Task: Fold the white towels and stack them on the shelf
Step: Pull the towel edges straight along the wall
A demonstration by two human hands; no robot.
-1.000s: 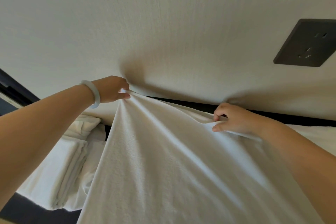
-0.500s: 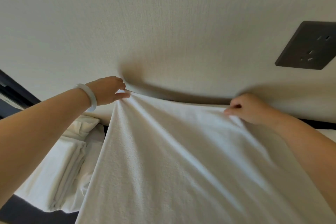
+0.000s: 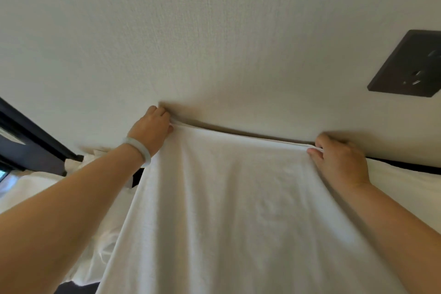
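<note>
A large white towel (image 3: 238, 210) is stretched out in front of me, its far edge pulled taut against the pale wall. My left hand (image 3: 152, 130), with a pale bangle on the wrist, pinches the far left corner. My right hand (image 3: 338, 160) pinches the far right corner, where doubled layers of the edge show. More white towels (image 3: 28, 188) lie to the left, partly hidden by my left arm. The towel hides the surface beneath it.
A dark wall socket plate (image 3: 408, 67) sits on the wall at upper right. A black frame or rail (image 3: 33, 133) runs along the left, and a black edge (image 3: 405, 166) shows behind my right hand. White fabric (image 3: 410, 188) lies at the right.
My right hand moved right and up along the far edge to the corner, and my left hand lifted toward the wall. The towel's far edge went from slack and creased to straight and taut.
</note>
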